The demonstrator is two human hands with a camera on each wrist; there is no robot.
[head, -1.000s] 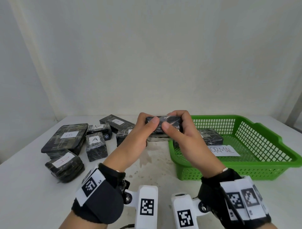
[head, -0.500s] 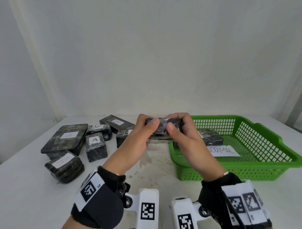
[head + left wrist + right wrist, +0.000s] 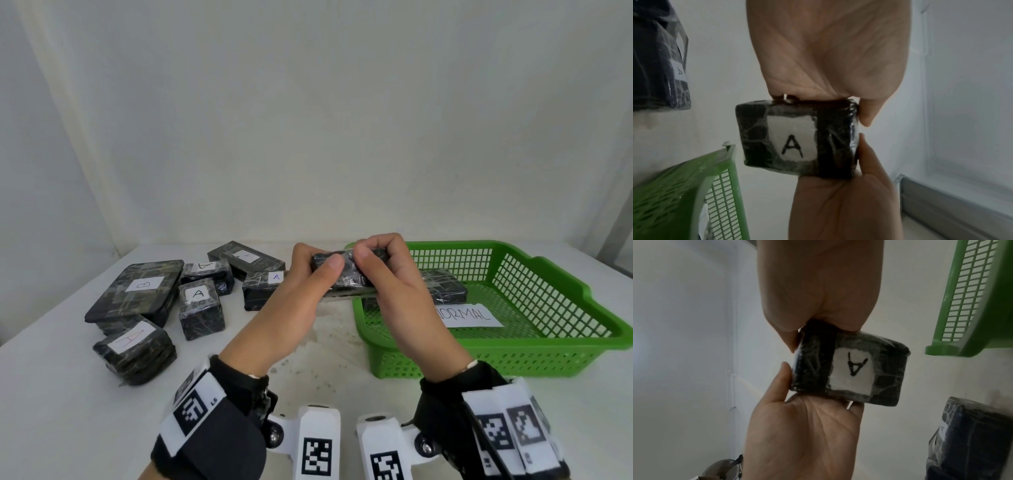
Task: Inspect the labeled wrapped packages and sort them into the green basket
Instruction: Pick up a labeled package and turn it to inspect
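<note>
A black wrapped package [image 3: 342, 274] with a white "A" label on its underside is pinched between the left hand [image 3: 294, 301] and right hand [image 3: 397, 294], both curled round its ends, held above the tabletop [image 3: 325, 342] just beside the near-left corner of the green basket [image 3: 513, 356]. The basket holds at least one dark package [image 3: 445, 289] beside a "NORMAL" card [image 3: 469, 315]. By my reckoning sorting is barely begun: six labelled packages [image 3: 200, 308] wait at left.
</note>
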